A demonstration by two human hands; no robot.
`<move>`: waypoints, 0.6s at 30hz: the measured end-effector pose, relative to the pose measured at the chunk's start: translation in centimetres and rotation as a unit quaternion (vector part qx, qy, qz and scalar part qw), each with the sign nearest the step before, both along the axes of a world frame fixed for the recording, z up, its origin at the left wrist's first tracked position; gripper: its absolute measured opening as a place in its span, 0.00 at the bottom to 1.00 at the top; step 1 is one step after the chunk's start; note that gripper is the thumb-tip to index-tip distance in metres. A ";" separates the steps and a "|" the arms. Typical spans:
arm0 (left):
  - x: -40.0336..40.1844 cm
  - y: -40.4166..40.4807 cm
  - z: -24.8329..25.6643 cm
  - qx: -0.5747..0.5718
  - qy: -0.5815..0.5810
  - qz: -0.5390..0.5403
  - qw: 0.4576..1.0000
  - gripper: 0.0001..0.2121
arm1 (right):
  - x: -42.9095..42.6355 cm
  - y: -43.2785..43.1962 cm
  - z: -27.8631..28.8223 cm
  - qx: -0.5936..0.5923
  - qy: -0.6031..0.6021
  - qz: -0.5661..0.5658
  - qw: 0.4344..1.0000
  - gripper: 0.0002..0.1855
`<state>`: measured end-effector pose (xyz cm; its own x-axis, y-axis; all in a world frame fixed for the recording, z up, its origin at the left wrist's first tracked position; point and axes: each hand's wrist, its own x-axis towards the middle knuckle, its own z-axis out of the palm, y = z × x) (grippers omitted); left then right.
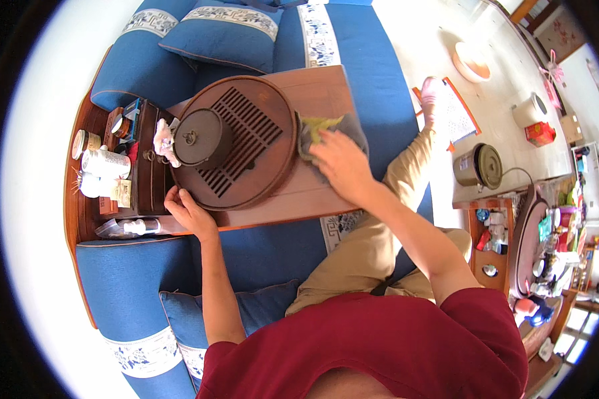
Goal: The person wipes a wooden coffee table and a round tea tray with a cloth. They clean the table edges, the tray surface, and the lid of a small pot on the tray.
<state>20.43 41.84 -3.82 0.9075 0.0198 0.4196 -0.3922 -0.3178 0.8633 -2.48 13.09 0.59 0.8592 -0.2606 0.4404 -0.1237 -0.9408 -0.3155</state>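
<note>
A round brown tea tray [267,107] with a slatted grate lies on a low wooden table [324,87]. On its left side stands a dark lidded pot [199,137]. My left hand [189,214] is at the tray's lower left rim, thumb and fingers bent around the edge. Right of the tray, my right hand [342,164] presses on a grey and yellow cloth [352,132] spread over the tabletop. Part of the cloth is hidden beneath my fingers. A crumpled pale pink-and-white item [163,139] sits between the pot and a small drawer box [152,174].
Jars and boxes, among them a white bottle [107,163], crowd the left shelf. Blue sofa cushions [229,30] flank the table. At right are a folding stool [459,112], a lidded bucket [471,167], a basin [471,62] and a cluttered side table [521,249].
</note>
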 end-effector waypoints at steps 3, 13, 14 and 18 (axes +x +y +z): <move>1.1 0.8 0.1 -0.035 0.012 -0.003 0.999 0.15 | -3.5 3.4 0.1 0.064 -0.025 0.069 0.995 0.16; -20.2 -4.1 10.7 0.011 -0.129 -0.243 0.961 0.08 | -6.0 4.8 10.9 0.312 -0.164 0.085 0.932 0.10; -21.6 -5.5 11.9 0.049 -0.164 -0.270 0.948 0.09 | -5.0 4.0 10.6 0.316 -0.240 0.078 0.914 0.12; -21.5 -12.3 12.9 0.191 -0.185 -0.338 0.903 0.16 | -3.5 -0.2 8.3 0.404 -0.245 0.035 0.881 0.19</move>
<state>-1.03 29.49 9.12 0.4544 -0.6963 0.5557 -0.8468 -0.1440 0.5121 -5.97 12.92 8.89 0.6443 -0.6128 0.4575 0.2632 -0.3840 -0.8850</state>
